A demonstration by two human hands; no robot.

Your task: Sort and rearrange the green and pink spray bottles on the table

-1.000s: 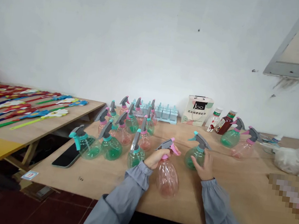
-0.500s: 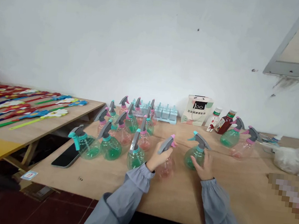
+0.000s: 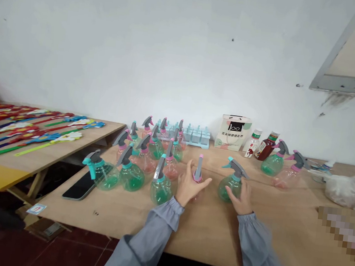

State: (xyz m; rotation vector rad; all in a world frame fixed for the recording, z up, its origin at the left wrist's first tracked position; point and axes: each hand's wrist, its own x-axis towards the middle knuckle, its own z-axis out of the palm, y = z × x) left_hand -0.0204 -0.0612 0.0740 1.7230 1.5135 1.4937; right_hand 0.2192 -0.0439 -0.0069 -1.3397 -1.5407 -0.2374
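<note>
My left hand (image 3: 189, 184) is open, its thumb and fingers spread around the neck of a pink spray bottle (image 3: 197, 177); that bottle stands upright and its body is mostly hidden behind the hand. To the right, my right hand (image 3: 242, 199) curls against the side of a green spray bottle (image 3: 227, 185), thumb in front and fingers behind; its nozzle points left. Left of my hands, several more pink and green spray bottles stand in a cluster, the nearest being a green one (image 3: 160, 189). Each has a grey trigger and some liquid inside.
A phone (image 3: 79, 186) lies at the table's left. Along the wall stand a light-blue mould rack (image 3: 198, 137), a paper bag (image 3: 233, 134), two drink bottles (image 3: 265, 147) and two more spray bottles (image 3: 272, 163). A plastic bag (image 3: 344, 189) sits far right. Colourful hand clappers (image 3: 42, 137) cover the left table.
My left hand has released the pink spray bottle's head and spread its fingers. That bottle's trigger has turned to face more toward me. The right hand remains at the green bottle.
</note>
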